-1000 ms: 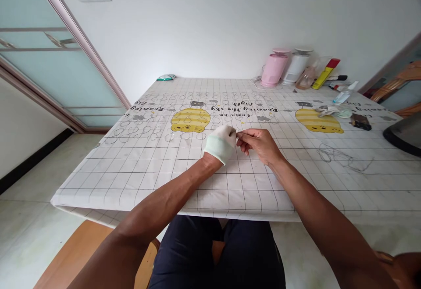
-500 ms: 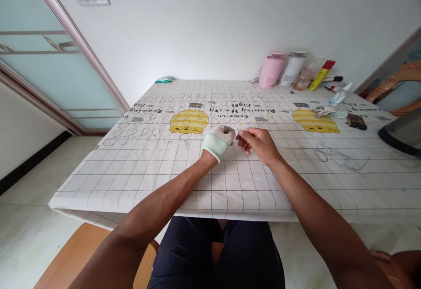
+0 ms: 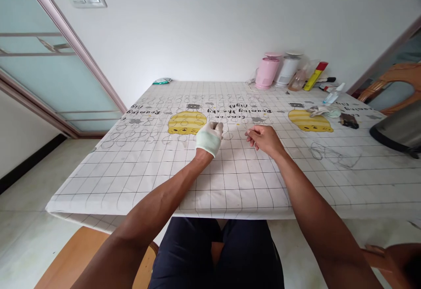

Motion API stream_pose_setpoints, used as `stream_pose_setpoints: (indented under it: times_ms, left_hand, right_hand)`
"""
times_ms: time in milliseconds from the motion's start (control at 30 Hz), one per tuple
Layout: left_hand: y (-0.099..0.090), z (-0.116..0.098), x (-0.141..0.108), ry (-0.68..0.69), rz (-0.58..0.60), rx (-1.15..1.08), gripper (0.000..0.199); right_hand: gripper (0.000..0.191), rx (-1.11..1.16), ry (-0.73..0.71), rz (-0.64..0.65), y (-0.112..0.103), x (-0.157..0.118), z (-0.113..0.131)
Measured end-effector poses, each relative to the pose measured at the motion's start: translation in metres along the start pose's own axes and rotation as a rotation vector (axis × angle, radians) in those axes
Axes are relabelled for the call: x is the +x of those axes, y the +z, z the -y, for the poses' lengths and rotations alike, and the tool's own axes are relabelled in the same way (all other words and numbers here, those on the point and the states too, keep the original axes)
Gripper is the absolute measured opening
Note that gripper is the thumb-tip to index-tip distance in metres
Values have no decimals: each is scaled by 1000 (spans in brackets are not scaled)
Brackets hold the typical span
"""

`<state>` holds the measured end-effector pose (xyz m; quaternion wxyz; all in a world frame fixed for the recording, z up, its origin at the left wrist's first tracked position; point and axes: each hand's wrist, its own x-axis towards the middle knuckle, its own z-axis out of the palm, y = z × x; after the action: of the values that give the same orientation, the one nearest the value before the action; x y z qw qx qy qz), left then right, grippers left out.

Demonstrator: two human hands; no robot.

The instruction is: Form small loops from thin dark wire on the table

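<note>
My left hand wears a whitish glove with a pale green cuff. Its fingers are closed over the middle of the table, and a thin wire ring shows at the fingertips. To the right, apart from it, my bare right hand has its fingers curled, thumb and index pinched. Whatever is in that pinch is too small to make out. Many thin, loose rings lie spread over the left and far part of the tablecloth. A tangle of thin wire lies right of my right hand.
Along the back right stand a pink cylindrical device, a white one, a clear bottle and a yellow-red tube. A crumpled glove, a small bottle, a dark packet and a metal kettle sit at right.
My hands, close together before, have moved apart: the left a little leftward, the right a little rightward. The wire ring now shows beside the gloved fingertips. The view has shifted slightly.
</note>
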<state>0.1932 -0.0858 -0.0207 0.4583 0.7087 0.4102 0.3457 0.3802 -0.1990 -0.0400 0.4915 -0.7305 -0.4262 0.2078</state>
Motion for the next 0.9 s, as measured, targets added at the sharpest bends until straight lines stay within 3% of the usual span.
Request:
stream_pose_setpoints:
  times_ms: [100,333,900]
  left_hand:
    - [-2,5,6,36,-55,-5,26]
    - [-3,3,7,35,-59,59,26]
    - [-1,5,9,52,-36,110,25]
  right_hand:
    - [16,-171,35,-22,-5,8,-13]
    - [32,-608,-136,-6,2,20,-24]
    - [25,-857,-42,-21,25,42,-23]
